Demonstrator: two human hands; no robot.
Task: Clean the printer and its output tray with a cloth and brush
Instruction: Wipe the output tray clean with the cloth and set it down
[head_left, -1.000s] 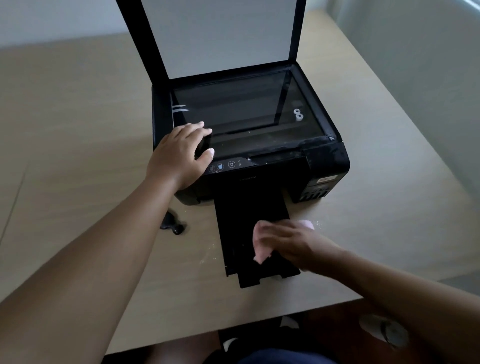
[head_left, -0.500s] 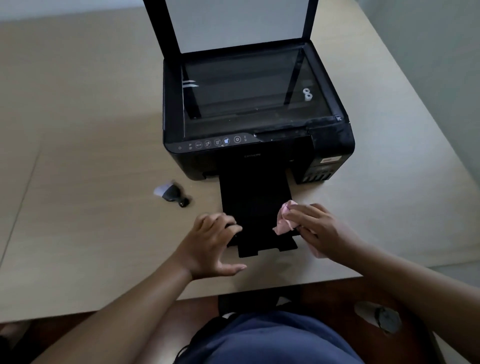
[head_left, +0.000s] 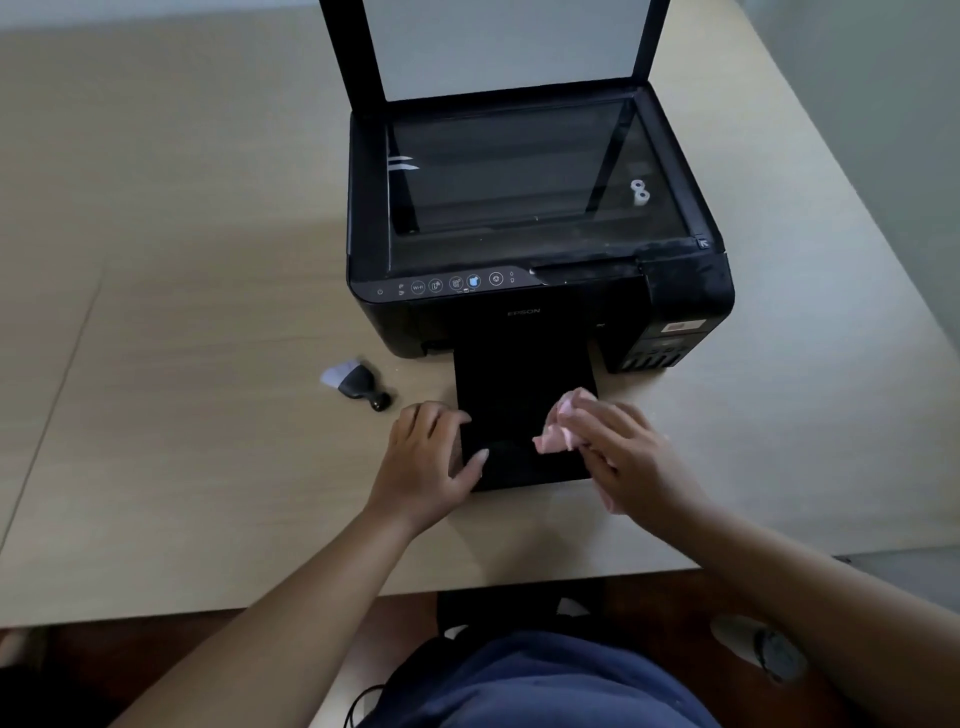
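The printer (head_left: 540, 249) and output tray (head_left: 524, 415) are black, the cloth (head_left: 563, 423) pink, the table (head_left: 182, 270) pale beige woodgrain.

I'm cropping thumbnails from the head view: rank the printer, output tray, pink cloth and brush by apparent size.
1. printer
2. output tray
3. and 4. pink cloth and brush: they look alike, and the right hand hides part of the cloth, so no ranking.

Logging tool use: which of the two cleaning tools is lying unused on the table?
The small black-handled brush, lying alone left of the output tray; the crumpled pink cloth is gripped in the right hand.
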